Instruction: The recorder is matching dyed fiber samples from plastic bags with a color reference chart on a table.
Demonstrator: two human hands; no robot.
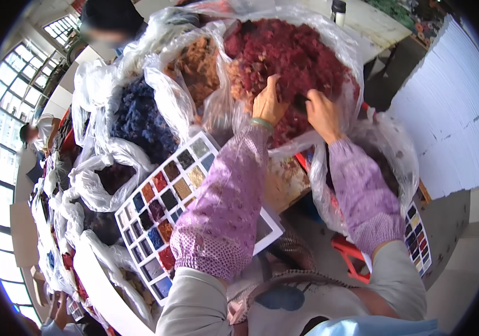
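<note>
A large clear plastic bag (353,53) is packed with loose dark red fluffy fibre (290,45), with some orange tufts along its left side. Over this fibre, my left hand (269,105) has its fingers bent closed, a green bangle (262,122) at its wrist. My right hand (323,116) is just to the right, its fingers curled inward toward the left one. Dark fibre shows between the two hands; what the fingertips pinch is too hidden to make out. Below my left forearm lies a white compartment tray (270,238) with small swatches of many colours.
Bags of orange fibre (197,70) and dark blue fibre (141,120) stand to the left. A second swatch tray (419,241) and a red stool (351,257) are at lower right. A white corrugated panel (447,112) stands at right. Another person (110,22) is at the far left.
</note>
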